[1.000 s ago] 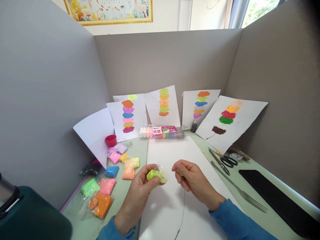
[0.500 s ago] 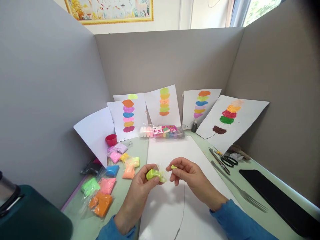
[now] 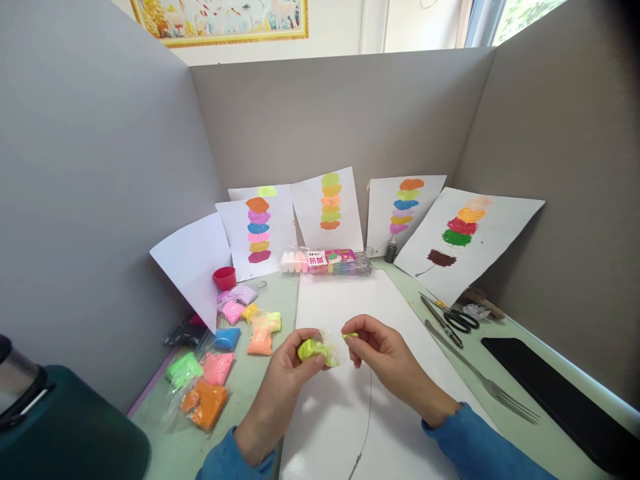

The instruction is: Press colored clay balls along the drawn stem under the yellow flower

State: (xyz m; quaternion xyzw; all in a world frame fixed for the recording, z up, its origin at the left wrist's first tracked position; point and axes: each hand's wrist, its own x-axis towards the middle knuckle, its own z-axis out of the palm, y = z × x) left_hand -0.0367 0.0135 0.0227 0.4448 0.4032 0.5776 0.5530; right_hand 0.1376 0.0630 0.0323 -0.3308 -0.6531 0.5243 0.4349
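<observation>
My left hand (image 3: 287, 380) is closed around a clear bag of lime-green modelling clay (image 3: 313, 350), its open end facing right. Between the thumb and fingertips of my right hand (image 3: 383, 353) is a small lime-green clay piece (image 3: 350, 335), partly covered by the fingers. A narrow gap separates the piece from the bag. Both hands are above a large white sheet (image 3: 320, 427) that carries a thin dark curved line (image 3: 369, 413).
Several bags of coloured clay (image 3: 210, 400) and a red cup (image 3: 225, 278) lie left. Painted sheets (image 3: 327, 207) lean at the back behind a packaged clay set (image 3: 327, 262). Scissors (image 3: 461, 320), a fork (image 3: 493, 387) and a black slab (image 3: 550, 393) lie right. A dark green container (image 3: 75, 427) stands front left.
My left hand with the bag has shifted slightly right. The fingers of my right hand have closed further over the small clay piece. The whole view has moved a little.
</observation>
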